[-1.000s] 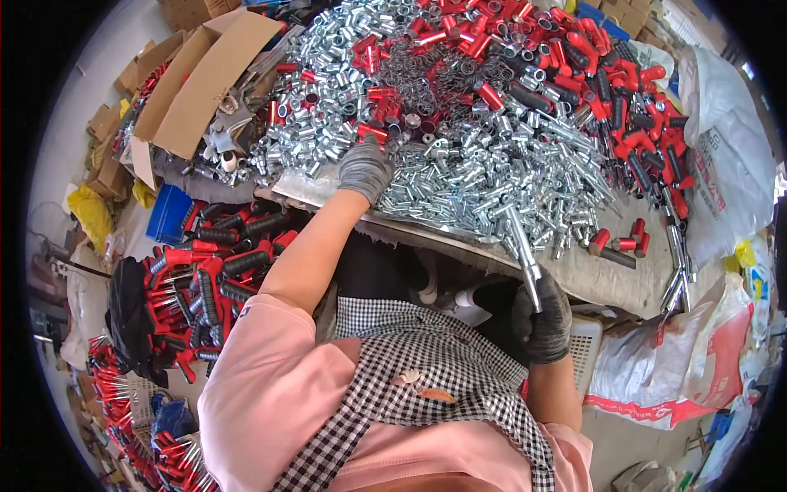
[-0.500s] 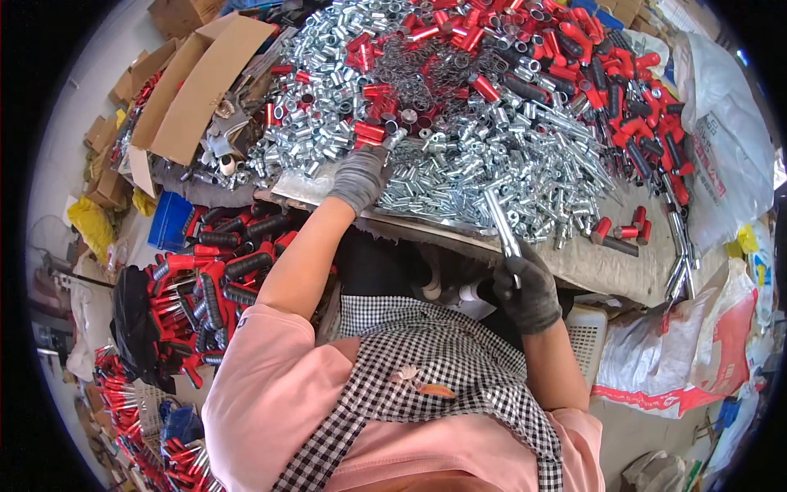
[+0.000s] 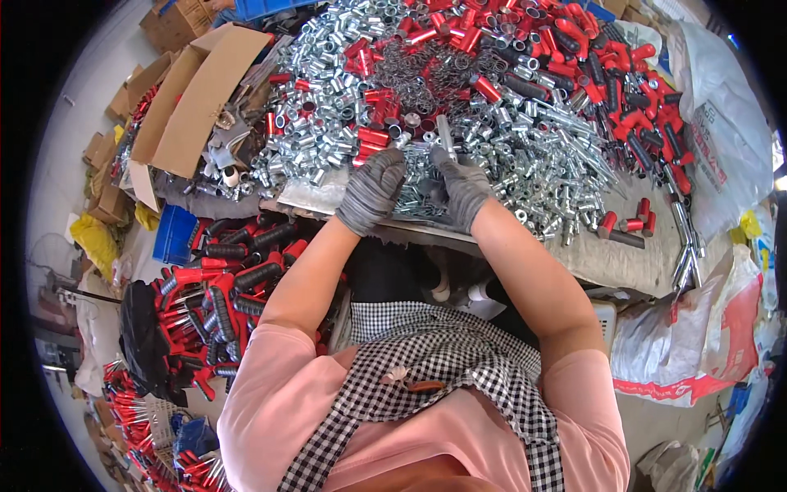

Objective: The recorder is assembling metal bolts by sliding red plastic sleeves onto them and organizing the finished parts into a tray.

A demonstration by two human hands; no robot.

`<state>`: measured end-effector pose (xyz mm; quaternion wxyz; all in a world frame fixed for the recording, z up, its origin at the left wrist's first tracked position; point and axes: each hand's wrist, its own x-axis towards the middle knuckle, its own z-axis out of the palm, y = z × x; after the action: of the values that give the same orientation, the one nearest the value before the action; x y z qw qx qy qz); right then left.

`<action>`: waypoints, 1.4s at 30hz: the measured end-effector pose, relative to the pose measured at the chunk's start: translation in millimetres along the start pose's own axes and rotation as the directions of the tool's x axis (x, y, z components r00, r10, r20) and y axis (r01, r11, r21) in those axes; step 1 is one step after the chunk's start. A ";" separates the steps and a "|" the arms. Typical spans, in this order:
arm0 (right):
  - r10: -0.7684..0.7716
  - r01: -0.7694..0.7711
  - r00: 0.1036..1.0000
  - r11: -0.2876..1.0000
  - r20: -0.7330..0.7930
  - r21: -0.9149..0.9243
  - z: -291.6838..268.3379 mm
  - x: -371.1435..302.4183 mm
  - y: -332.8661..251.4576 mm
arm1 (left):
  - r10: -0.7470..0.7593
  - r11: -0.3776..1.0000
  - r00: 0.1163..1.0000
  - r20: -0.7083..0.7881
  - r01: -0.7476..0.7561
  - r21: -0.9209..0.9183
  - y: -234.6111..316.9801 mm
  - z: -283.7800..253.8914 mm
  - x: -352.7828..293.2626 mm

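My right hand, in a grey work glove, is closed round a shiny metal tube that points away from me over the heap. My left hand, gloved alike, rests at the near edge of the parts with its fingers curled inward; whatever they hold is hidden. Just beyond the left fingertips lie red metal sleeves. Small silver pins are spread between the two hands. Silver collars pile up to the left, and a tangle of thin wire springs sits farther back.
An open cardboard box stands at the left of the bench. Red tools with black grips fill the space below left. More red-and-black handles lie at the right, beside a plastic bag and a white-and-red sack.
My right hand has moved left and forward from the bench's front edge, bringing the metal tube to the heap beside my left hand. The left hand has shifted slightly and turned knuckles up.
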<state>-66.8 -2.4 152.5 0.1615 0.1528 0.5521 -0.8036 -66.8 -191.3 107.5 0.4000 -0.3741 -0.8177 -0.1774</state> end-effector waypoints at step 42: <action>-0.212 0.201 0.977 0.957 0.030 0.209 16.5 31.4 13.0 | -0.694 0.410 0.709 0.127 0.534 -0.740 -3.8 -0.2 22.9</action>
<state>-90.6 -25.1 134.0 0.0746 0.0892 0.4752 -0.8722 -78.8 -183.1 125.6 0.2007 -0.1529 -0.7085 -0.6591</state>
